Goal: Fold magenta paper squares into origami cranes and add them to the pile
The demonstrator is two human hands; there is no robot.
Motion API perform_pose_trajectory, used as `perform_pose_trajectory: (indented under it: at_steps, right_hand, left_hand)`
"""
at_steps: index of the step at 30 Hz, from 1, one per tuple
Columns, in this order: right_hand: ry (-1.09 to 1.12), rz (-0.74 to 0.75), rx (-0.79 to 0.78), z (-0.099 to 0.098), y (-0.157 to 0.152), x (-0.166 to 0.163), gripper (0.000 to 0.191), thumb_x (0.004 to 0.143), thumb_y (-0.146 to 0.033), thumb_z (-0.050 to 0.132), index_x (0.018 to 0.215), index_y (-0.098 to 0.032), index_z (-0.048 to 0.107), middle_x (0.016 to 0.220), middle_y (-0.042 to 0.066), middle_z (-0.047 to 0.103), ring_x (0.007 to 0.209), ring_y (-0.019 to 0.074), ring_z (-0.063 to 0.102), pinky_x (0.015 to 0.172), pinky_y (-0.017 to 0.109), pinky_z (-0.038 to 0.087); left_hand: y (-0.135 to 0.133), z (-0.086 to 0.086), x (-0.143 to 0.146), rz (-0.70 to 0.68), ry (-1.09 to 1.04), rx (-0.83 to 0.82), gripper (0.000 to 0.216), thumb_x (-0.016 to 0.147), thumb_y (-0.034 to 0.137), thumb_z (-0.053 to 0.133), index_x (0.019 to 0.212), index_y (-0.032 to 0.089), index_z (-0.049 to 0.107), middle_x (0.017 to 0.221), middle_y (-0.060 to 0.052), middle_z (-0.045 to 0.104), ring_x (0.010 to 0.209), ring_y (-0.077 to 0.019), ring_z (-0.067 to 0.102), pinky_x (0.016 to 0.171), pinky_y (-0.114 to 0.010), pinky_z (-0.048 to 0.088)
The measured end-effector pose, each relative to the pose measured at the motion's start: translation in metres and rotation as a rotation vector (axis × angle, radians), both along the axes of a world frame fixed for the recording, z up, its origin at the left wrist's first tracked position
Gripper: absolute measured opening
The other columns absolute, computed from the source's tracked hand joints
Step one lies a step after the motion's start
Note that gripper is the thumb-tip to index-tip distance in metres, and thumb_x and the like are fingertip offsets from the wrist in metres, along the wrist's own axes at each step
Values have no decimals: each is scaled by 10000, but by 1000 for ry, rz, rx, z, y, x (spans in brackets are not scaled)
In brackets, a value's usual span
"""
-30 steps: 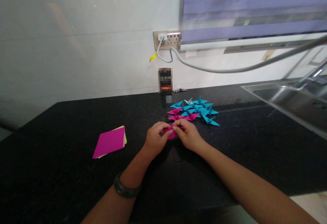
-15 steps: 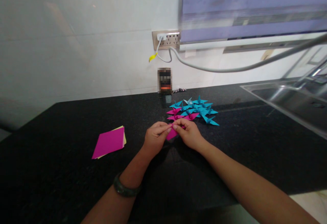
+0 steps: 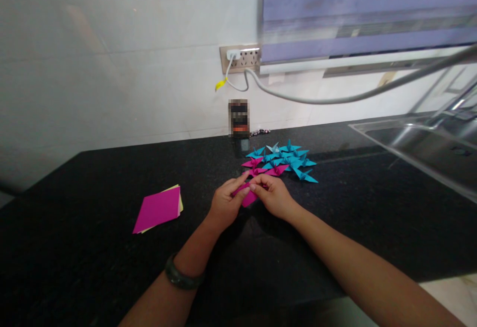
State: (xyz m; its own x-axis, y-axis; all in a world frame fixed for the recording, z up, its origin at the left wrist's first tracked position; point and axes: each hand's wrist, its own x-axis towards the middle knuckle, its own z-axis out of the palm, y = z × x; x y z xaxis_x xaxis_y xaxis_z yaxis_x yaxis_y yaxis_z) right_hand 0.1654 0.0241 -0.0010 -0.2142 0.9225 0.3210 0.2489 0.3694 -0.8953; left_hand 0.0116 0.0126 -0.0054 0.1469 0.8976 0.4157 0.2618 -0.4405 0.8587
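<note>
Both my hands meet over the black counter (image 3: pixel 93 277) and pinch one small piece of folded magenta paper (image 3: pixel 249 198). My left hand (image 3: pixel 225 204) grips its left side with thumb and fingers closed. My right hand (image 3: pixel 273 197) pinches its right side from above. Just beyond my fingers lies a cluster of several folded paper cranes (image 3: pixel 283 162), blue ones at the back and right, magenta ones at the front left. A small stack of flat paper squares (image 3: pixel 158 209), magenta on top with pale yellow beneath, lies to the left of my left hand.
A small dark object (image 3: pixel 239 118) stands against the white tiled wall behind the cranes. A wall socket (image 3: pixel 240 58) holds a white plug with a hanging cable. A steel sink (image 3: pixel 421 143) sits at the right. The counter's front edge runs at lower right.
My fingers have shifted a little on the magenta paper, with the left thumb now pressing along it. The hands stay in the same spot.
</note>
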Motion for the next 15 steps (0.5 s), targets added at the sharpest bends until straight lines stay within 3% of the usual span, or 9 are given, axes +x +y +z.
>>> perform_pose_trajectory:
  at_steps: [3, 6, 9, 15]
  right_hand:
    - [6, -15, -5, 1, -1, -1, 104, 747, -249, 521, 692, -169, 558, 634, -5, 547, 591, 114, 481, 589, 246, 395]
    - [2, -43, -24, 2, -1, 0, 103, 748, -246, 516, 703, -165, 561, 638, -5, 546, 577, 108, 475, 574, 241, 391]
    - [-4, -39, -18, 1, -1, 0, 97, 748, -243, 521, 720, -165, 573, 650, -4, 553, 591, 109, 484, 579, 239, 394]
    - [24, -13, -38, 1, -2, -2, 111, 747, -265, 531, 746, -169, 586, 662, -1, 561, 599, 113, 492, 582, 246, 399]
  left_hand:
    - [2, -2, -1, 26, -117, -140, 573, 717, 275, 624, 1253, 139, 476, 798, -24, 659, 671, -111, 604, 629, -223, 484]
    - [2, -2, -2, 92, -46, -183, 345, 706, 310, 626, 986, 109, 649, 758, -44, 676, 636, -126, 606, 593, -225, 478]
    - [1, 1, -3, 130, 70, -129, 218, 737, 314, 587, 791, 129, 690, 717, -43, 687, 630, -138, 609, 595, -234, 471]
    - [0, 4, -3, 145, 143, -7, 179, 750, 268, 562, 722, 154, 697, 654, -31, 676, 605, -139, 599, 578, -236, 453]
